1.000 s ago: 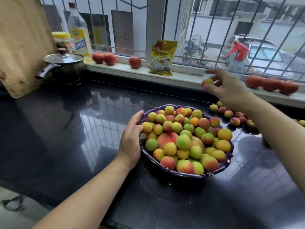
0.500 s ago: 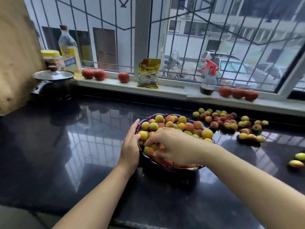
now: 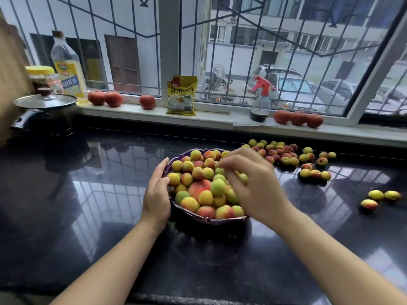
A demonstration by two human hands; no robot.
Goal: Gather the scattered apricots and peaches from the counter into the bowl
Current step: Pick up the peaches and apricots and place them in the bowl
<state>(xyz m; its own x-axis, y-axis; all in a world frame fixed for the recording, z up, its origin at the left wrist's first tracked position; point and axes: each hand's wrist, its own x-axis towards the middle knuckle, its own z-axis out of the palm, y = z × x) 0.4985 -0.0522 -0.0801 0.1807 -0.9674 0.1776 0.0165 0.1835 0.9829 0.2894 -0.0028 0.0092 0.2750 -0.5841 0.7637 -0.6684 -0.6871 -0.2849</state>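
A purple bowl (image 3: pixel 198 219) heaped with yellow, green and red apricots and one large peach (image 3: pixel 199 188) stands mid-counter. My left hand (image 3: pixel 156 194) rests flat against the bowl's left rim, fingers straight. My right hand (image 3: pixel 253 183) hovers over the right side of the pile, blurred, with fingers loosely spread downward and nothing clearly held. Several loose apricots (image 3: pixel 284 155) lie in a cluster behind and right of the bowl, a smaller group (image 3: pixel 315 173) sits nearer, and three more fruits (image 3: pixel 378 198) lie at far right.
A lidded black pot (image 3: pixel 44 115) stands at back left beside a wooden board (image 3: pixel 11 62). The windowsill holds an oil bottle (image 3: pixel 68 69), a jar (image 3: pixel 43 78), tomatoes (image 3: pixel 105 98), a yellow packet (image 3: pixel 181 95) and a spray bottle (image 3: pixel 261 100). The dark counter (image 3: pixel 88 194) is glossy.
My right hand carried an apricot from the back right into the bowl, then lifted slightly toward the right side of the pile. The left hand stayed on the rim.
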